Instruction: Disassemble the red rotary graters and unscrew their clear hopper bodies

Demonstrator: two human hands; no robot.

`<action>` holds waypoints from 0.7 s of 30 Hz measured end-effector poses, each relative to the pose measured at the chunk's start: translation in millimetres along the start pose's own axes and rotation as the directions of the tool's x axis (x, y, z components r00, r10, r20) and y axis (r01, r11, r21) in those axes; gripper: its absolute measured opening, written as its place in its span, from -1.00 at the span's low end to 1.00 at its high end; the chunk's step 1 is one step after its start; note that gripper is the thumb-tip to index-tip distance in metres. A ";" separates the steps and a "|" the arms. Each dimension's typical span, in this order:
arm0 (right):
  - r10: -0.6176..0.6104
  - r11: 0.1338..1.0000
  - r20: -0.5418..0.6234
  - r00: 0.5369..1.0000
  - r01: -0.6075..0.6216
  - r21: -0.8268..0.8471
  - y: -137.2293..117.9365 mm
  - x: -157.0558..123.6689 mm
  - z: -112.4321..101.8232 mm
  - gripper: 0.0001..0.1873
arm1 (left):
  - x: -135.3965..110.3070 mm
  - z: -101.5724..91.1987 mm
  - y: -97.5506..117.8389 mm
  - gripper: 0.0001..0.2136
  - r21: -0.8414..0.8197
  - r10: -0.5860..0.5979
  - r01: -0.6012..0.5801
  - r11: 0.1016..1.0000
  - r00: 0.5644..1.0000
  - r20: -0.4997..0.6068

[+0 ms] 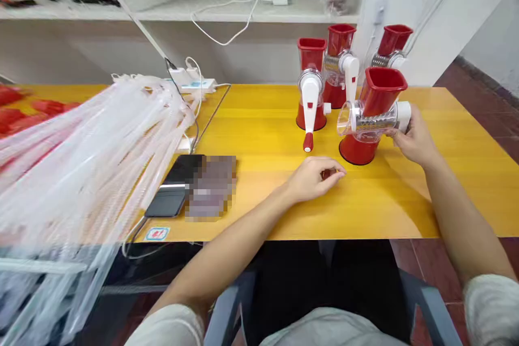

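Note:
A red rotary drum grater (365, 146) stands upright on the table at the right, with a clear open drum guard facing left. My right hand (416, 138) is closed around the white crank end on its right side; some of the fingers are hidden behind it. My left hand (314, 177) rests on the tabletop just left of the grater's base, apart from it. Its fingers are curled toward the thumb, and nothing shows between them. A second rotary grater (311, 59) stands behind my left hand, its white handle with a red knob pointing down.
Two more graters, a middle one (341, 38) and a right one (395, 38), stand at the back. Clear plastic bags (101, 135) spread over the left side. A dark phone (174, 189) lies beside a blurred-out item (213, 186). A power strip (198, 85) and cables are behind.

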State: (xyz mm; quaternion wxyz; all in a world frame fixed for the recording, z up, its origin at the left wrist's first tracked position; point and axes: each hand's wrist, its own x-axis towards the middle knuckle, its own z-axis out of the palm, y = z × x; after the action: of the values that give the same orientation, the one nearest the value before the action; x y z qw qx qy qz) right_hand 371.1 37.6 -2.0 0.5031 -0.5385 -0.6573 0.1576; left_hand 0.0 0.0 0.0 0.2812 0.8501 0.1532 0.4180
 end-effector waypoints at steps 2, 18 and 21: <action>0.000 1.000 -0.044 0.999 -0.001 -0.006 1.4 6.7 -1.7 -0.13 | 15.8 -11.7 5.4 -0.91 0.128 0.159 -0.128 0.983 0.949 -0.274; -0.225 0.938 -0.208 0.952 0.154 -0.311 -20.9 -24.6 5.6 -0.11 | 19.4 -38.8 -126.1 -0.88 -0.345 -0.675 0.582 0.736 0.595 -0.436; -0.196 0.921 0.032 0.980 0.195 -0.337 -22.6 -47.9 22.8 -0.46 | 15.0 -43.0 -131.1 -0.92 -0.285 -0.650 0.595 0.751 0.594 -0.474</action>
State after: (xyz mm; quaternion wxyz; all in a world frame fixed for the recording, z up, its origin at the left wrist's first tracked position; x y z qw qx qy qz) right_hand 335.6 -4.6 -18.7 0.4172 -0.5489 -0.7243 -0.0092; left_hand -28.5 126.7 -49.0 0.3944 0.5718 0.4931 0.5238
